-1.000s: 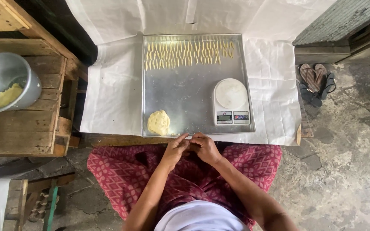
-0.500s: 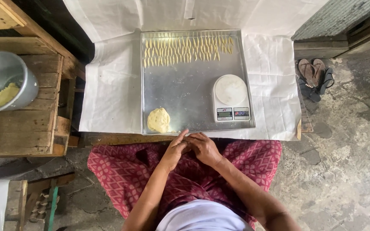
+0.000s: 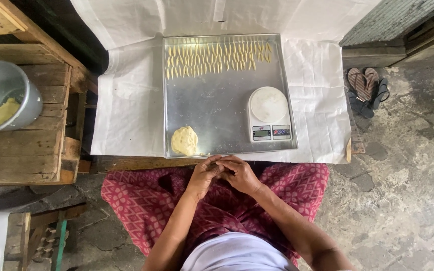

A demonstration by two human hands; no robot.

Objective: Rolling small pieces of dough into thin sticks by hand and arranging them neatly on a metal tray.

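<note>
Left hand (image 3: 203, 176) and right hand (image 3: 240, 174) press together, apparently pinching 1 hidden bit of dough, likely soft and sticky (fingertips suit it), near the dough lump (image 3: 184, 140).

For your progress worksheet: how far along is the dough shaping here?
Done: rows of small shaped dough pieces line the far end of the metal tray. In hand: the left hand and right hand meet, apparently working a bit. Left: the dough lump on the tray and more in the pot.
</note>
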